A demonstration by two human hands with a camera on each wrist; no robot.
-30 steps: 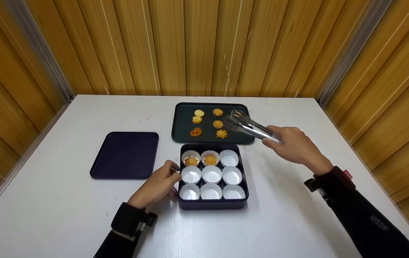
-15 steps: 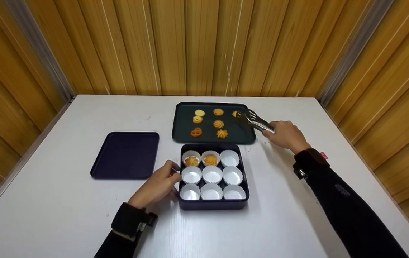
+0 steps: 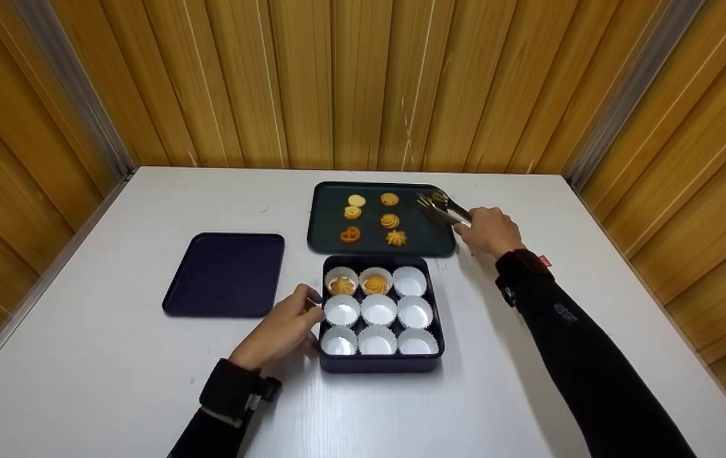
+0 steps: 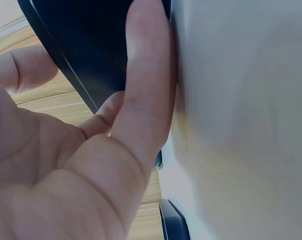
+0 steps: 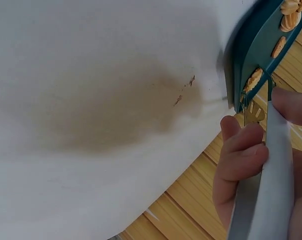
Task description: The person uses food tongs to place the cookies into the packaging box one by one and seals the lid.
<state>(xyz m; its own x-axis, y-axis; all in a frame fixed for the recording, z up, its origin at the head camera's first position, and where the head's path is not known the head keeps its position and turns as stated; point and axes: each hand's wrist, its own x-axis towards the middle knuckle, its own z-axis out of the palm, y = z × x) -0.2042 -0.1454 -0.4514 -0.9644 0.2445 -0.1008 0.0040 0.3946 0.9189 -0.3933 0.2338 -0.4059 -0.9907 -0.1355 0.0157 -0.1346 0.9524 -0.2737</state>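
Observation:
My left hand [image 3: 280, 327] rests its fingers against the left wall of a dark purple box [image 3: 380, 364]; the left wrist view shows those fingers [image 4: 146, 75] along the box's outer side. White paper cups fill the box, and two back cups hold a star-shaped cookie [image 3: 342, 286] and a swirled cookie [image 3: 375, 284]. With my right hand [image 3: 490, 232] I grip metal tongs [image 3: 448, 208], tips low over the right end of a dark green tray [image 3: 363, 247]. Between the tips lies a cookie [image 5: 253, 80], partly hidden; whether they clamp it I cannot tell.
Several more cookies lie on the green tray, among them a pretzel-shaped one [image 3: 350, 235], a star-shaped one [image 3: 396, 238] and a swirled one [image 3: 389, 221]. A flat purple lid [image 3: 223, 273] is left of the box. Wood-patterned walls [image 3: 363, 83] enclose the white table [image 3: 102, 356].
The tongs come down toward the far right of the tray, their tips reaching the cookie there. My right hand shifts forward and left. My left hand stays at the box.

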